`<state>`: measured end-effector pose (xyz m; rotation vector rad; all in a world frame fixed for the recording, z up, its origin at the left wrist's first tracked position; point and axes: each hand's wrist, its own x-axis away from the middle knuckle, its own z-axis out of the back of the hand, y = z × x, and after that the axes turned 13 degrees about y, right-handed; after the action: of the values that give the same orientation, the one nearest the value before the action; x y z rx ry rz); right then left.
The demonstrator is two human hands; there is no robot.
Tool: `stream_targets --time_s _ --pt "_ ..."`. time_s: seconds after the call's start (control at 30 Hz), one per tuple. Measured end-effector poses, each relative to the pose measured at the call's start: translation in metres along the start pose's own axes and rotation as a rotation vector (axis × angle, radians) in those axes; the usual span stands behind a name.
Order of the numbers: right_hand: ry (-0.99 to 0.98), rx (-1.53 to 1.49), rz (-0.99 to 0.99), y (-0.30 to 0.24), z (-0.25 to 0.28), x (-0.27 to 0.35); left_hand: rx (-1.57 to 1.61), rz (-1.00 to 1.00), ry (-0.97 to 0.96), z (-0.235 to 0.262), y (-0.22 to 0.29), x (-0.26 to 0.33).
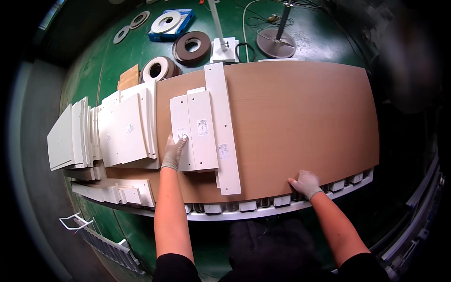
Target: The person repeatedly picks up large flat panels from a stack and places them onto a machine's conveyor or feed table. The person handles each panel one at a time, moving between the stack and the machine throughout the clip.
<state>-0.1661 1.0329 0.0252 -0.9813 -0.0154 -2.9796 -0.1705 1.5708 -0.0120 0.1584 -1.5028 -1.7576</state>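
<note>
My left hand [174, 151], in a pale glove, grips the left edge of a white panel [182, 112], with its thumb on top beside a printed label. Against that panel's right side lies a second white panel [202, 129] with small holes. A longer white strip panel [222, 127] lies along their right, jutting out at both ends. All of them rest on a large brown board [305, 117]. My right hand [306, 183], gloved too, is curled over the board's near edge; its fingertips are partly hidden.
Stacked white panels [124, 129] and more leaning panels [63, 138] stand at the left. Short white pieces [134, 192] lie at the near left corner. A roller conveyor frame [225, 215] runs under the board. Edge-band rolls [191, 48] and a stand with a round base [276, 44] are beyond.
</note>
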Motion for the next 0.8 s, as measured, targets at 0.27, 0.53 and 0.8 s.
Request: stream_targets --time_s 0.27,0.53,0.8 --pt "0.02 -0.821 0.011 0.07 -0.021 -0.029 0.062 -0.001 -0.06 -0.162 0.008 0.099" --pt "0.389 -0.73 -0.077 0.18 0.03 -0.054 -0.256 -0.2 -0.091 -0.392 -0.006 0.209" --pt "0.474 -0.863 -0.25 0.357 0.035 -0.087 -0.523 -0.244 -0.161 -0.574 0.048 0.307"
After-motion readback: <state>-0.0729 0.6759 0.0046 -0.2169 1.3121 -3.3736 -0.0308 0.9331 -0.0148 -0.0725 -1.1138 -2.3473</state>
